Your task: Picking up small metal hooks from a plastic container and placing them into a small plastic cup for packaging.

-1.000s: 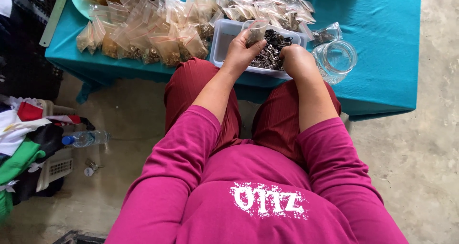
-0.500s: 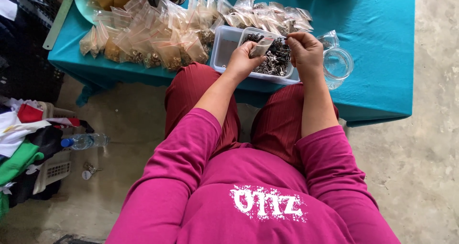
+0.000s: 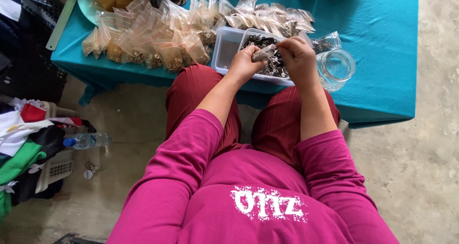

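My left hand (image 3: 245, 62) and my right hand (image 3: 297, 56) meet over a clear plastic tray (image 3: 224, 52) filled with small dark metal parts (image 3: 272, 68). Both hands pinch a small clear plastic bag (image 3: 264, 53) that holds some of those parts. The tray rests at the near edge of a table with a teal cloth (image 3: 382, 43). A heap of filled small clear bags (image 3: 158, 33) lies just left of the tray, with more bags behind it.
A clear glass jar (image 3: 336, 68) stands right of the tray. A plate (image 3: 88, 2) and a ruler (image 3: 61, 19) are at the table's far left. On the concrete floor at left lie clothes (image 3: 21, 148), a water bottle (image 3: 86, 140) and a basket.
Both hands have lifted from the tray and come together on the small bag. The camera view has shifted slightly to the right.
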